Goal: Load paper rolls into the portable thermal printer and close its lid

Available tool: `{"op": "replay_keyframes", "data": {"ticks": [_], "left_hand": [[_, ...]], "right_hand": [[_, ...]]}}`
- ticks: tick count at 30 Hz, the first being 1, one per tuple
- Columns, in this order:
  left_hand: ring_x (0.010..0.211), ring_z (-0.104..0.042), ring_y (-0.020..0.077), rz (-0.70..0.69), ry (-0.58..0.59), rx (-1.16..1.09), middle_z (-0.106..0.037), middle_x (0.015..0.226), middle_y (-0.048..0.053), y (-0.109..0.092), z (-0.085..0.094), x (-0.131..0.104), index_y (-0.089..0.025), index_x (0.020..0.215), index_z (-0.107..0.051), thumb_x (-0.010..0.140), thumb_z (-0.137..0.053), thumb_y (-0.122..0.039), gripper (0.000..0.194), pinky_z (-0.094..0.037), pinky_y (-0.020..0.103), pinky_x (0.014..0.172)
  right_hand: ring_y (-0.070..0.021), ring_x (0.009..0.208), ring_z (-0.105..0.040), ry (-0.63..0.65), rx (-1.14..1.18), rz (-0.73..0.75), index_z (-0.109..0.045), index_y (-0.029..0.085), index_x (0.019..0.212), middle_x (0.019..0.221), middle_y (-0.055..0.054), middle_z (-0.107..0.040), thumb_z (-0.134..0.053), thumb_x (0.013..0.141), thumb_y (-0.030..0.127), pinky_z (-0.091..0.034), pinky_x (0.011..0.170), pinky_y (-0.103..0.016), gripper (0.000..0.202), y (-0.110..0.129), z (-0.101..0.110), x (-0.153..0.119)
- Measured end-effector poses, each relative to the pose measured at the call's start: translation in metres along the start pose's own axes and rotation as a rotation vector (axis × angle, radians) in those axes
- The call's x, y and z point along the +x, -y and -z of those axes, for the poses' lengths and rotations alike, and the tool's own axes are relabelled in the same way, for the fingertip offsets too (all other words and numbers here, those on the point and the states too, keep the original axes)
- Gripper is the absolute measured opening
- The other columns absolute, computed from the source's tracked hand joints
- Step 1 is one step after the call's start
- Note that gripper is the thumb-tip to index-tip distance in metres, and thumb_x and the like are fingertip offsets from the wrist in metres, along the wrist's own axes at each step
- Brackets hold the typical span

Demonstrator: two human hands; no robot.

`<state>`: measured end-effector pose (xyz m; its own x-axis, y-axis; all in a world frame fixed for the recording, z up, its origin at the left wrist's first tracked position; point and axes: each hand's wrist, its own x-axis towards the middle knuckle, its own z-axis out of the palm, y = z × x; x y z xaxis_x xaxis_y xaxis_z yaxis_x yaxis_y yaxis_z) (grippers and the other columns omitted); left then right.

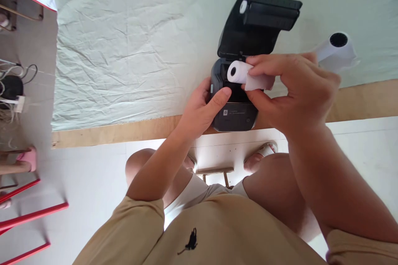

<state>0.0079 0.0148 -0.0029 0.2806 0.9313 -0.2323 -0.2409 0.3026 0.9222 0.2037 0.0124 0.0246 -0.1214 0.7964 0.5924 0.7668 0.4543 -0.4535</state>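
At the table edge [108, 133] — right hand [298, 87] pinching a paper roll [238, 72]; left hand [199, 112] clasping the open printer [234, 120].

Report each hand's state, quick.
Left hand: closed on the side of the black printer.
Right hand: closed, holding the small white paper roll at the printer's open compartment.

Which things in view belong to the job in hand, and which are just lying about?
In the job:
- black printer, lid open, held by left hand
- small paper roll, in right hand

Likely just lying about:
- white roll with dark end, partly behind right hand; possibly a spare
- cables, far left
- red bars, lower left
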Motion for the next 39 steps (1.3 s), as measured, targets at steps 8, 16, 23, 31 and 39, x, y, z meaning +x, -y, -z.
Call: {"op": "replay_keyframes", "data": {"ticks": [8, 16, 23, 31, 39], "left_hand": [[0.106, -0.084, 0.0294, 0.008, 0.045, -0.01, -0.083, 0.108, 0.006, -0.003, 0.0, 0.001, -0.026, 0.115, -0.077, 0.093, -0.081, -0.076, 0.054, -0.072, 0.043, 0.088], [0.11, -0.086, 0.0323, 0.027, 0.056, -0.031, -0.085, 0.112, 0.006, -0.004, -0.001, -0.002, -0.026, 0.122, -0.075, 0.097, -0.081, -0.068, 0.049, -0.072, 0.043, 0.087], [0.127, -0.082, 0.0324, -0.063, 0.008, -0.032, -0.084, 0.123, 0.005, -0.001, 0.0, -0.003, -0.028, 0.14, -0.065, 0.093, -0.087, -0.066, 0.065, -0.07, 0.041, 0.104], [0.153, -0.067, 0.0436, -0.138, 0.111, 0.185, -0.059, 0.171, 0.014, 0.015, 0.012, 0.011, -0.035, 0.172, -0.029, 0.073, -0.098, -0.072, 0.126, -0.065, 0.054, 0.12], [0.147, -0.07, 0.0446, -0.133, 0.128, 0.279, -0.064, 0.163, 0.016, 0.024, 0.022, 0.017, -0.035, 0.176, -0.022, 0.073, -0.094, -0.076, 0.132, -0.068, 0.057, 0.113]], "right_hand": [[-0.0276, 0.109, -0.082, 0.13, 0.116, 0.021, -0.08, 0.033, 0.099, 0.12, -0.001, -0.087, -0.068, 0.097, 0.011, -0.064, 0.094, -0.046, 0.026, -0.015, -0.007, 0.006], [-0.0274, 0.101, -0.081, 0.141, 0.023, -0.009, -0.078, 0.032, 0.097, 0.101, -0.001, -0.085, -0.06, 0.094, 0.006, -0.062, 0.092, -0.047, 0.032, -0.012, -0.004, 0.008], [-0.0235, 0.091, -0.082, 0.011, 0.22, 0.173, -0.073, 0.031, 0.096, 0.084, 0.005, -0.082, -0.069, 0.091, 0.013, -0.058, 0.085, -0.044, 0.019, -0.001, -0.008, -0.007], [-0.0313, 0.122, -0.074, -0.157, 0.425, -0.081, -0.063, 0.042, 0.139, 0.141, -0.004, -0.068, -0.065, 0.102, 0.059, -0.062, 0.098, -0.052, 0.041, -0.032, -0.026, -0.015], [-0.0292, 0.133, -0.073, -0.118, 0.741, -0.199, -0.066, 0.052, 0.141, 0.131, 0.0, -0.075, -0.061, 0.105, 0.068, -0.059, 0.119, -0.053, 0.04, -0.056, -0.024, -0.013]]}}
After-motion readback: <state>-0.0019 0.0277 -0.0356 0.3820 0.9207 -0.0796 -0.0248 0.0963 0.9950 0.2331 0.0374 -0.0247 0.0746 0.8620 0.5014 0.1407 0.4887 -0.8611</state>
